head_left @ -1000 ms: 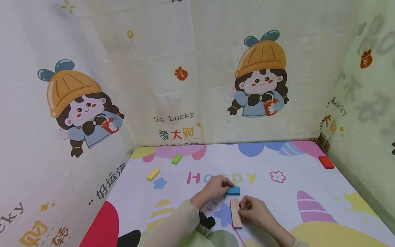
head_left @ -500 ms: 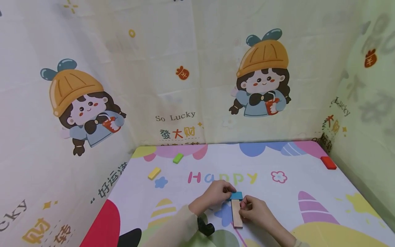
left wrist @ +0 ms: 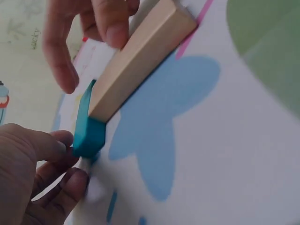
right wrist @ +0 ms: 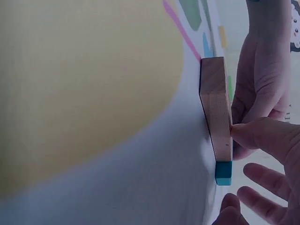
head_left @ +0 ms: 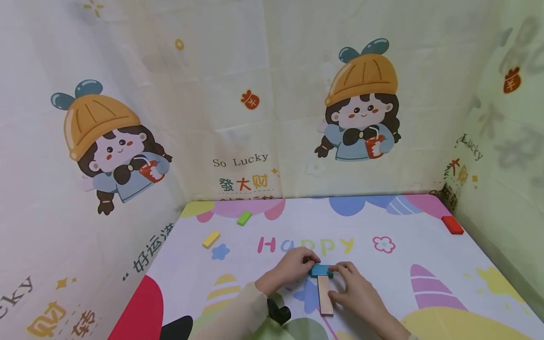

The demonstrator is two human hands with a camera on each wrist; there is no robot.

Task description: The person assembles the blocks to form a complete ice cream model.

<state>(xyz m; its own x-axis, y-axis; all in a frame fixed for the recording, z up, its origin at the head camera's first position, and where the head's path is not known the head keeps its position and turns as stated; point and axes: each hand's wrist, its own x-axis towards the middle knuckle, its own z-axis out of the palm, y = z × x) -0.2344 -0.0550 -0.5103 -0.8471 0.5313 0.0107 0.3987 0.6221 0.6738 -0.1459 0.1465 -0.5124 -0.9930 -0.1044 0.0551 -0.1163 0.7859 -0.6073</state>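
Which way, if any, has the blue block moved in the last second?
Yes: down the head view, away from the printed word Happy. The blue block now meets the wooden block at its far end.

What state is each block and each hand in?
Wooden block: lying lengthwise.
Blue block: lying crosswise against the wooden block's far end.
Yellow block: lying apart, untouched.
Green block: lying apart, untouched.
Red block: lying apart, untouched.
Left hand: holding the blue block's left end.
Right hand: thumb touching the wooden block.
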